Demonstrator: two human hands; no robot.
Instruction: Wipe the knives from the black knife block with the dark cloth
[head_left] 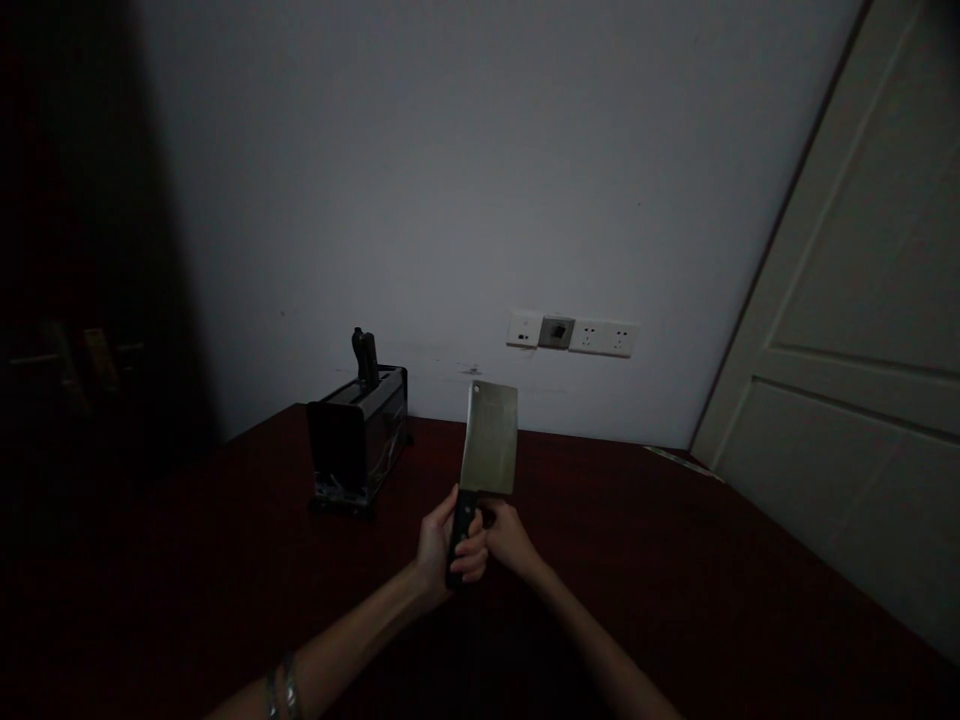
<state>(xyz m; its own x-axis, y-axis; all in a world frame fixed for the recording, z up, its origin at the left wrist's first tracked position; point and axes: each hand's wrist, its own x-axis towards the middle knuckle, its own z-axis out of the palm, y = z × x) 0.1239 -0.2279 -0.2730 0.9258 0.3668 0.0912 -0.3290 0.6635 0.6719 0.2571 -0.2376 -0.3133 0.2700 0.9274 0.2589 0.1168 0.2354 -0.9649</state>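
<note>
Bracelets (289, 688) ring the left forearm (367, 628), which slants up from the bottom edge, bare from there to the wrist. Further back on the left, a slotted block (337, 440) with dark end and shinier sides sits on the dark red counter (637, 540), close to the wall (450, 200); two black handles (365, 358) rise from its top. To the right of it, the left hand (435, 550) is wrapped around the black, riveted handle (463, 520) of a cleaver (491, 440). Its blade is broad and nearly rectangular, dull grey metal with a small round hole at the upper left corner, and it points upward, leaning slightly right, directly above the gripping fingers. Just right of the handle, below the blade, is the right hand (511, 538), fingers bent and partly hidden; whether it grips or touches anything I cannot tell. Beyond, a row of sockets (600, 337) is set in the wall, and a pale panelled door (862, 400) fills the far right.
</note>
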